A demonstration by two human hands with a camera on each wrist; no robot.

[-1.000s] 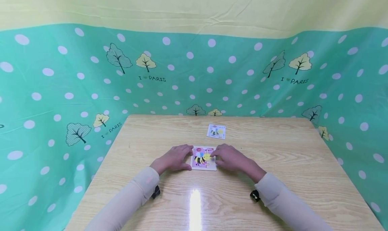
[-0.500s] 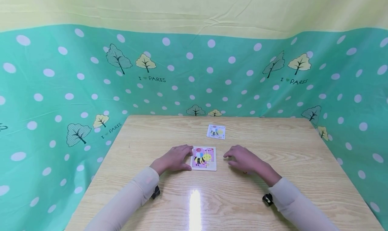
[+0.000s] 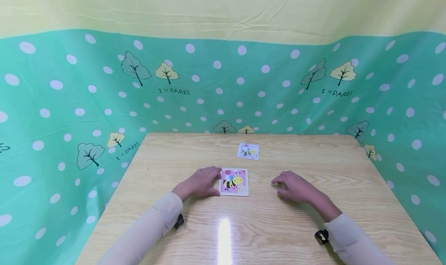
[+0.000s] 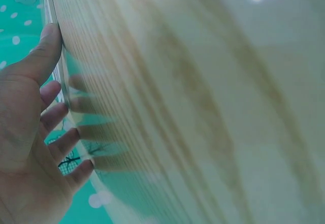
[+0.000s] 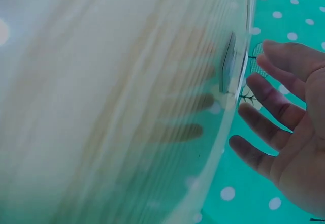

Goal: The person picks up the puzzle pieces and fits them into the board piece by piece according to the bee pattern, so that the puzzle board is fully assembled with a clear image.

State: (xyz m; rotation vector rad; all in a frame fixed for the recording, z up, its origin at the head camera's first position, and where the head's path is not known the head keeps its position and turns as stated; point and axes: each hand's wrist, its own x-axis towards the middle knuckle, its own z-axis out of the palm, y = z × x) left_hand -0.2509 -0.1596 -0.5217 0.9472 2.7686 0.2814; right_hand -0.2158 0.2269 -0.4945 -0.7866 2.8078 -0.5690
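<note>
A small square bee puzzle board (image 3: 234,182) lies flat on the wooden table (image 3: 244,226), in the middle. My left hand (image 3: 202,182) rests flat on the table with its fingertips against the board's left edge; in the left wrist view its fingers (image 4: 53,117) are nearly straight and hold nothing. My right hand (image 3: 292,187) lies to the right of the board, a short gap away from it. In the right wrist view its fingers (image 5: 274,102) are spread and relaxed, and the board (image 5: 228,64) shows edge-on beyond them.
A smaller bee picture card (image 3: 248,151) lies farther back on the table, behind the board. A green dotted cloth (image 3: 69,114) walls in the table on the left, back and right. Black wrist straps (image 3: 321,236) sit at both cuffs.
My right hand has lifted off the puzzle board and slid to the right, away from it. The left hand and the board have stayed where they were.
</note>
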